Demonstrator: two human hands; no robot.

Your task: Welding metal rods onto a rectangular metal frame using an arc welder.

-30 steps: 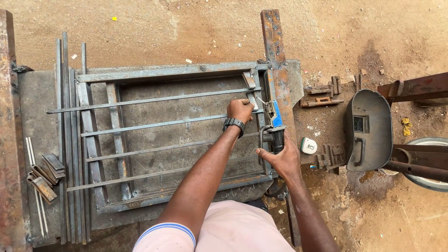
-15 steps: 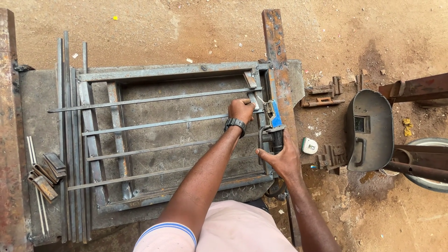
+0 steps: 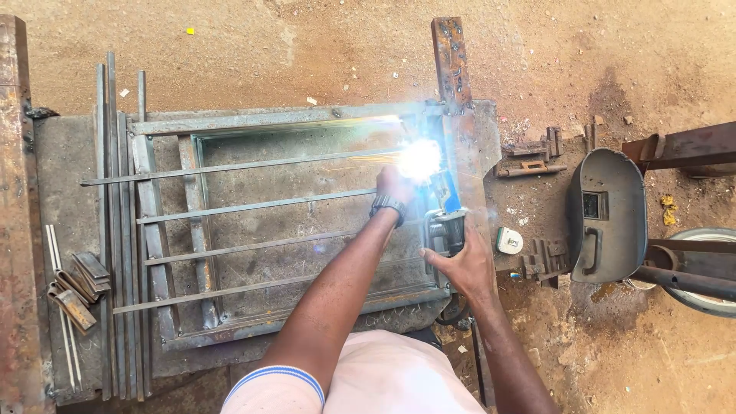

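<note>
A grey steel frame (image 3: pixel 276 119) lies flat on a metal work plate (image 3: pixel 61 176), with several thin rods (image 3: pixel 253 165) laid across it. At the frame's right side, by the end of the top rod, a bright white-blue welding arc (image 3: pixel 420 159) burns. My left hand (image 3: pixel 395 186), with a dark watch on the wrist, is closed in a fist right beside the arc on a rod end. My right hand (image 3: pixel 462 267) grips the blue and grey electrode holder (image 3: pixel 447 222), which points up toward the arc.
A grey welding mask (image 3: pixel 606 215) lies face up on the dirt to the right, next to a tape measure (image 3: pixel 508 240) and small steel fittings (image 3: pixel 529 157). Loose long bars (image 3: pixel 115 230), short offcuts (image 3: pixel 77 287) and thin electrodes (image 3: pixel 57 307) lie left. A rusty bar (image 3: pixel 451 57) juts past the frame.
The arc has lit at the frame's right side, where nothing glowed before. My left hand has slid slightly down the rod end; my right hand stays on the holder.
</note>
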